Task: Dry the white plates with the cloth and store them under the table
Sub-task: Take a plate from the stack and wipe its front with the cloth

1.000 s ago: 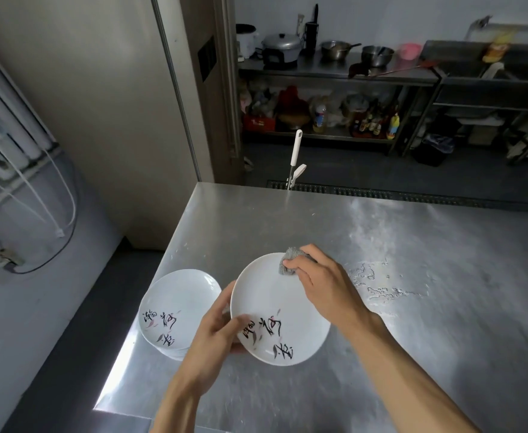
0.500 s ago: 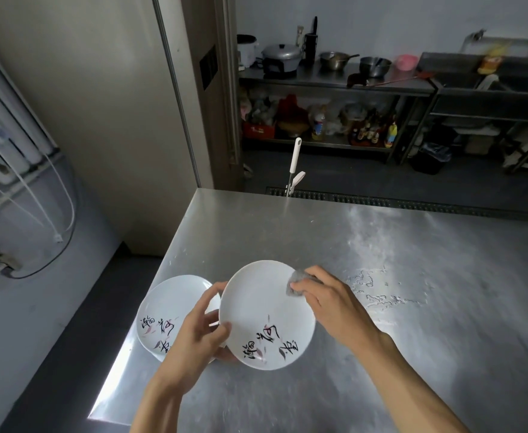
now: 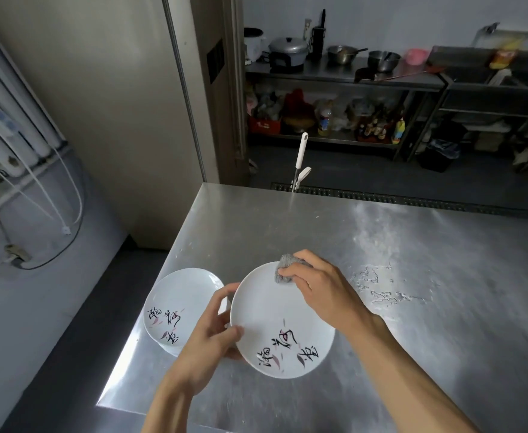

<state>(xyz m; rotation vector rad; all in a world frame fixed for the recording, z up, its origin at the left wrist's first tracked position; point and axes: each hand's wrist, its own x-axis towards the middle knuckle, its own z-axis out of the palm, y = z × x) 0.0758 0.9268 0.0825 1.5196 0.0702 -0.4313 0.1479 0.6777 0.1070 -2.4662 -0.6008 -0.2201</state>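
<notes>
Low in the centre of the frame, the left hand (image 3: 208, 335) grips the left rim of a white plate (image 3: 283, 326) with black brush lettering, thumb on its face. The right hand (image 3: 320, 289) pinches a bunched grey cloth (image 3: 284, 270) against the plate's upper rim. A stack of matching plates (image 3: 178, 307) rests left of it, at the steel bench's (image 3: 412, 339) left edge.

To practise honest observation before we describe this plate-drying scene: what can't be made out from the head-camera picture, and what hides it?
Head view only.
- Storage under the table: hidden by its top.
- Underside of the held plate: faces away; the left hand covers some rim.
- The cloth: mostly bunched under the right hand.
- Any plates beneath the left plate: covered by it.
- Labels on the far bottles: too small.
</notes>
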